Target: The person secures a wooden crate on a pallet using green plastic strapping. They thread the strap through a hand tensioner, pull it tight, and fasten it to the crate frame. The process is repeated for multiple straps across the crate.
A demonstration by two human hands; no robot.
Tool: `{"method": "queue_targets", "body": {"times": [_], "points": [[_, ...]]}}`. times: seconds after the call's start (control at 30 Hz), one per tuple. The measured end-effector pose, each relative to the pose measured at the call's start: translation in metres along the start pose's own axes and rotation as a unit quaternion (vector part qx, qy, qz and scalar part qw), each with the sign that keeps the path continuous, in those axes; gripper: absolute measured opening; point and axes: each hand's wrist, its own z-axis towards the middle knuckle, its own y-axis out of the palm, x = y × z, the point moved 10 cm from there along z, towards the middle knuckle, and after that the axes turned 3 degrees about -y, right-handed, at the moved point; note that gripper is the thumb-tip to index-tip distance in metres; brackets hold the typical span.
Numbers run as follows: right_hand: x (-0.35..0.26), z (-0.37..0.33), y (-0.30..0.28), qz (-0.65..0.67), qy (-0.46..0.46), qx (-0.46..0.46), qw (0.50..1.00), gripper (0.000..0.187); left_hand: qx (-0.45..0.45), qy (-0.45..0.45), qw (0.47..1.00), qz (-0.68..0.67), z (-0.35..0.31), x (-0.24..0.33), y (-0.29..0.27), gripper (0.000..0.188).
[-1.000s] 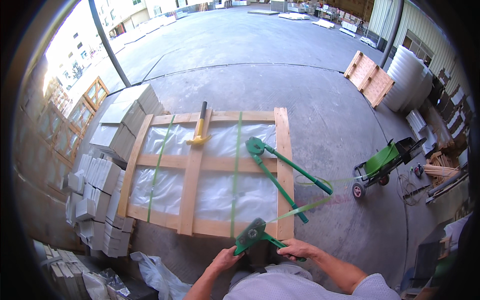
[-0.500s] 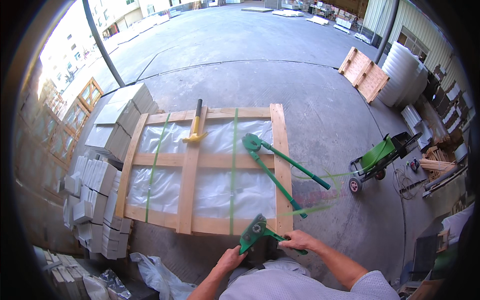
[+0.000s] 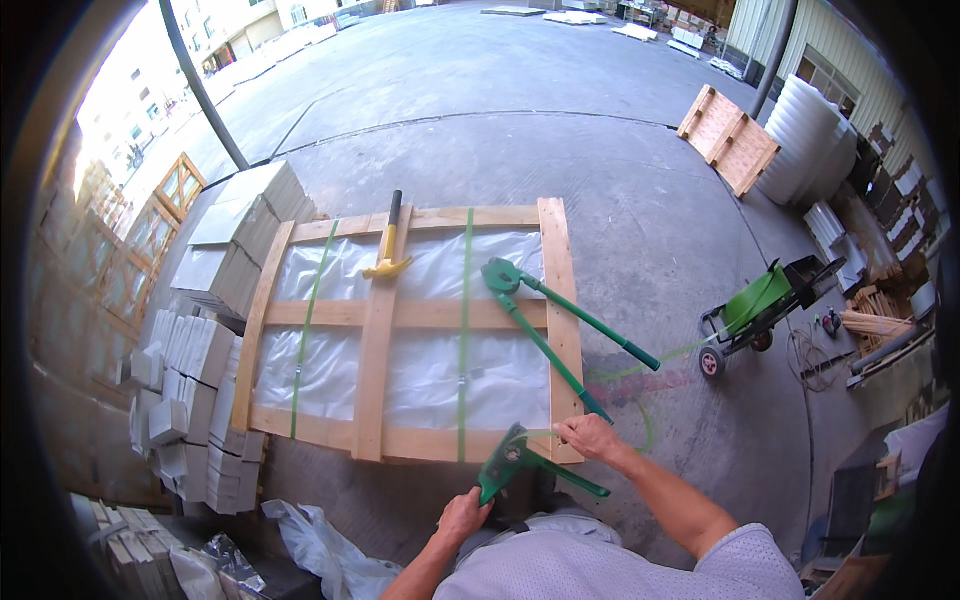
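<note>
Just off the crate's (image 3: 373,370) near side, right of its middle, we have a green tensioner (image 3: 503,462), its body slanting up and rightward toward the crate. Our left hand (image 3: 465,515) is wrapped around its lower end, away from the crate. Our right hand (image 3: 588,437) is nearer the crate's near right corner, fingertips pinched on a thin green strap (image 3: 540,433) that reaches leftward to the tensioner's head. The tool's lever points right, free of both hands. On the crate's right part lies a long-handled crimper (image 3: 503,278); toward its far side, a hammer (image 3: 389,245). Well right of the crate stands a wheeled reel (image 3: 755,302).
</note>
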Motion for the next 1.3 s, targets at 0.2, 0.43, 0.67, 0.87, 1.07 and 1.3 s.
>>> {"method": "queue_targets", "body": {"times": [0.2, 0.43, 0.67, 0.87, 1.07, 1.3], "points": [[-0.121, -0.043, 0.049, -0.183, -0.170, -0.115, 0.961, 0.034, 0.043, -0.018, 0.997, -0.057, 0.024, 0.008, 0.020, 0.033], [-0.010, -0.087, 0.115, -0.065, 0.134, -0.192, 0.970, 0.044, -0.081, -0.097, 0.910, -0.396, 0.032, 0.026, 0.047, 0.023], [0.036, -0.045, 0.137, 0.352, 0.212, -0.014, 0.911, 0.031, -0.111, -0.078, 0.946, -0.294, 0.028, 0.038, 0.051, 0.026], [-0.020, -0.037, 0.069, -0.003, -0.043, 0.176, 0.984, 0.029, 0.029, -0.053, 0.996, -0.067, 0.037, 0.034, 0.039, 0.031], [-0.050, -0.044, 0.019, 0.004, -0.084, 0.249, 0.965, 0.025, -0.079, -0.139, 0.957, -0.241, 0.043, 0.029, 0.063, 0.033], [0.071, -0.071, 0.017, 0.262, 0.166, 0.240, 0.920, 0.037, 0.097, -0.079, 0.991, -0.049, 0.075, 0.019, 0.030, 0.033]]}}
